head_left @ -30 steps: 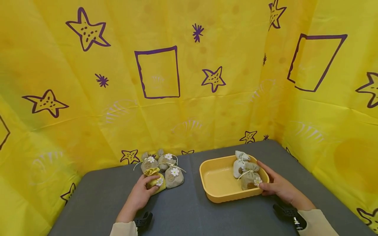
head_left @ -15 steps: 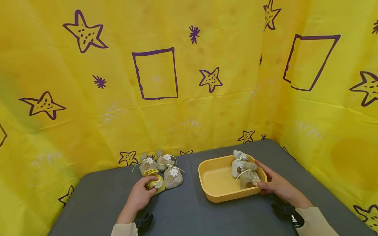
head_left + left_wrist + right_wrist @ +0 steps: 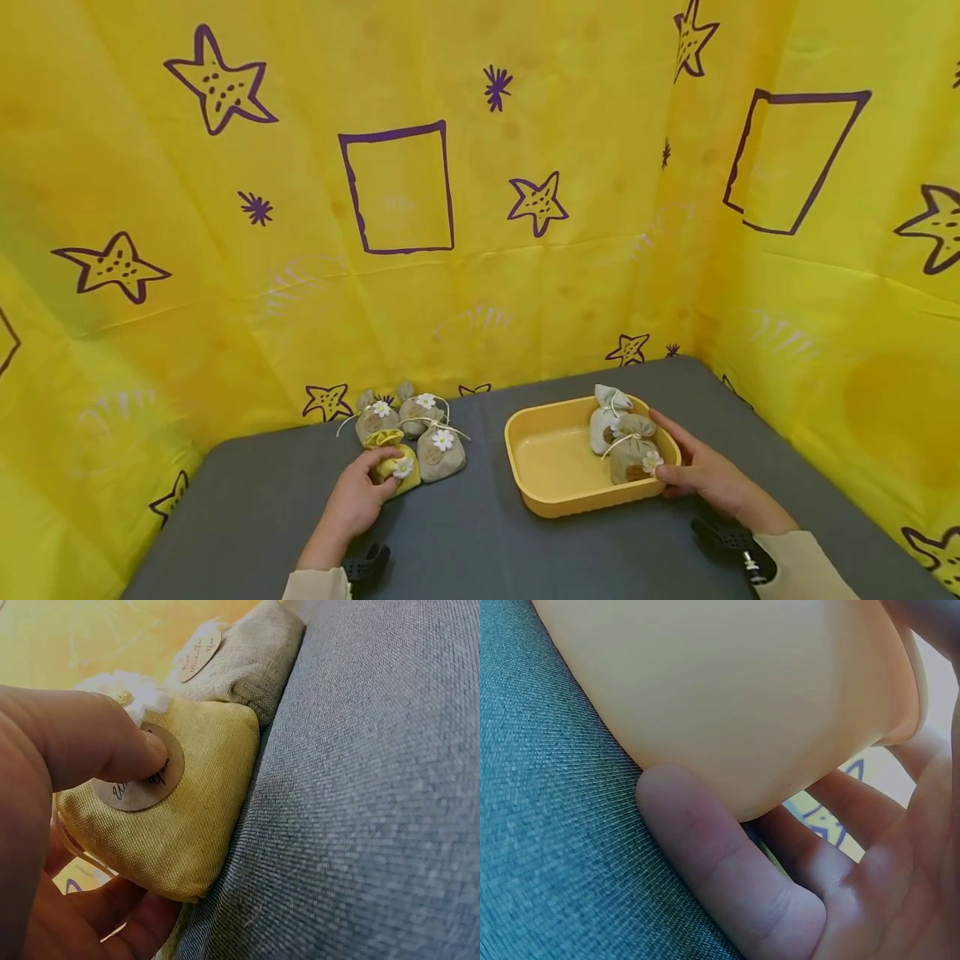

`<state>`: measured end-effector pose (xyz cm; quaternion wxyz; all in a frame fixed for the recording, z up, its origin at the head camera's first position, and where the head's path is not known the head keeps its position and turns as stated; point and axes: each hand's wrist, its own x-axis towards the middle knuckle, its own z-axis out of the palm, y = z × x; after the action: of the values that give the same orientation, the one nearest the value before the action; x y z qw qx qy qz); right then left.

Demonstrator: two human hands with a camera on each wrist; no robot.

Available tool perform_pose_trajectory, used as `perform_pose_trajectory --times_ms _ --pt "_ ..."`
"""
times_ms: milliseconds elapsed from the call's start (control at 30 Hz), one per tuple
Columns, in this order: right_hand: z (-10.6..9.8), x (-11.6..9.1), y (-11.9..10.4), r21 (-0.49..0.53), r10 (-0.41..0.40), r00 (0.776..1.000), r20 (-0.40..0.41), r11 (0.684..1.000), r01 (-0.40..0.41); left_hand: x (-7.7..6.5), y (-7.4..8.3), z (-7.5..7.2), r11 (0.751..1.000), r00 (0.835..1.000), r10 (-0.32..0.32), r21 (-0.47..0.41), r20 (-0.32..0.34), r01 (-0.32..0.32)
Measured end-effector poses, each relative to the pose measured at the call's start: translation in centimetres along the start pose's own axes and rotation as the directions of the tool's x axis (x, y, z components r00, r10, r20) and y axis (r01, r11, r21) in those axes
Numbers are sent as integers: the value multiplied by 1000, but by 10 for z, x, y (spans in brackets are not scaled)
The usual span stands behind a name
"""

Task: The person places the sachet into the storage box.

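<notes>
My left hand (image 3: 358,496) grips a small yellow drawstring sachet (image 3: 405,477) between thumb and fingers. In the left wrist view the thumb presses on the round brown label of the yellow sachet (image 3: 202,810), whose lower edge meets the cloth. Beside it lies a grey-beige sachet (image 3: 442,458), with two more, a left one (image 3: 375,427) and a middle one (image 3: 414,421), behind. My right hand (image 3: 712,479) holds the right end of a yellow-orange tray (image 3: 555,505). In the tray's right part sit a pale sachet (image 3: 602,425) and a beige one (image 3: 628,460).
A dark grey cloth (image 3: 480,550) covers the table. Close behind and to the right hangs a yellow curtain (image 3: 480,292) with purple starfish drawings. Between the sachet group and the tray lies a stretch of grey cloth.
The head view has shifted slightly. Both hands keep their holds, and the sachets and the tray stay essentially where they were.
</notes>
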<state>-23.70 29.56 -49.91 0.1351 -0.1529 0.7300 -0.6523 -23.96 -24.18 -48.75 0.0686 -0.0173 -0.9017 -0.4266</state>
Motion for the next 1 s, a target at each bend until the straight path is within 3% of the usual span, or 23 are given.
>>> perform_pose_trajectory --times_ms 567,1000 --pt "-1 -1 -4 -50 22 999 -29 998 -23 3 4 -1 1000 1000 20 -21 22 -19" --pt "0 2 1 -45 25 1000 -9 999 -25 0 -5 -1 996 999 -36 -81 32 39"
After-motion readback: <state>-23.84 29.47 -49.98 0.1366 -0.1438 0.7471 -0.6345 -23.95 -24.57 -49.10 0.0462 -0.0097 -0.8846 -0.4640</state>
